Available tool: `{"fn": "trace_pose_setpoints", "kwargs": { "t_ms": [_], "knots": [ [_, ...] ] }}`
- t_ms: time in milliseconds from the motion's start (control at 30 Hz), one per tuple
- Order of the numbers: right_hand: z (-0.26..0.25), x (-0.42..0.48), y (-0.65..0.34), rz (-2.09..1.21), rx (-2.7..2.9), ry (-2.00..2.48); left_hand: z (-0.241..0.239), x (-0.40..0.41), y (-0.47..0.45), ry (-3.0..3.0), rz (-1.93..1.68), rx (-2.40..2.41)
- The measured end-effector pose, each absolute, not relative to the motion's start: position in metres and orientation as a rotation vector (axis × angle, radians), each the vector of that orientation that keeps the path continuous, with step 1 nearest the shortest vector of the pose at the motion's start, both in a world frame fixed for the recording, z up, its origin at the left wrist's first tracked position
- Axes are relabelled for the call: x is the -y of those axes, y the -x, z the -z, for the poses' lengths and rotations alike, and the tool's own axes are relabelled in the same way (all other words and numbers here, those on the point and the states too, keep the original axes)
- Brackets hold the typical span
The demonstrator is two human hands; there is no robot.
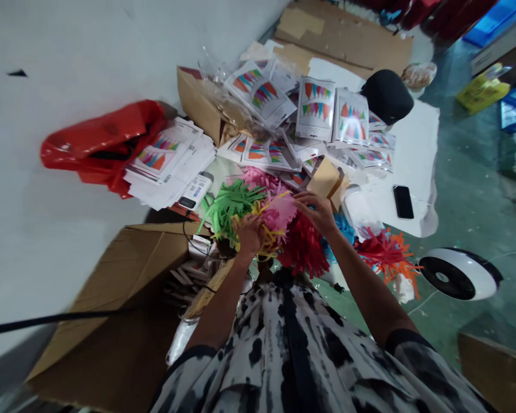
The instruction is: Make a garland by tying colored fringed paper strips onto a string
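Observation:
My left hand (249, 234) is closed around a bunch of yellow paper fringe (269, 248) at the near edge of a heap of coloured paper tassels. Green fringe (230, 207) fans out just beyond that hand. My right hand (316, 212) has its fingertips closed on the edge of a pink paper tassel (280, 213), to the right of the left hand. Below the right hand hangs a red tassel (304, 246). Part of a blue tassel (344, 229) shows behind my right forearm, and red and orange fringe (391, 252) lies farther right.
Printed packets (315, 109) with tassel pictures pile up beyond my hands. Left are a stack of printed cards (167, 166), a red plastic bag (103, 137) and an open cardboard box (124, 258). Right are a phone (403, 202) and a white-and-black fan (460, 274).

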State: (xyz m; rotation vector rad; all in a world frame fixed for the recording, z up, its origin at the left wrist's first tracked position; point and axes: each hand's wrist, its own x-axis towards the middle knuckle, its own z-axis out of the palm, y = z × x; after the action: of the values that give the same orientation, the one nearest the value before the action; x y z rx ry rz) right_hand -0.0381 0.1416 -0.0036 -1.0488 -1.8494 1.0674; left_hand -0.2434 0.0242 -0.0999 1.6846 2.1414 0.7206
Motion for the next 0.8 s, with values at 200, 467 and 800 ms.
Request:
{"fn": "trace_pose_setpoints", "kwargs": {
  "t_ms": [200,467,800],
  "knots": [
    [-0.017,-0.162,0.013,-1.031,1.47,0.987,0.084,-0.028,0.248,-1.835,-0.696,-2.137],
    [-0.074,-0.136,-0.017,-0.657,1.564,1.045,0.023,-0.028,0.239,-1.781,-0.859,-2.237],
    [-0.062,-0.067,-0.022,-0.515,1.738,1.148,-0.065,-0.028,0.174,-1.823,-1.192,-1.692]
  ]
}}
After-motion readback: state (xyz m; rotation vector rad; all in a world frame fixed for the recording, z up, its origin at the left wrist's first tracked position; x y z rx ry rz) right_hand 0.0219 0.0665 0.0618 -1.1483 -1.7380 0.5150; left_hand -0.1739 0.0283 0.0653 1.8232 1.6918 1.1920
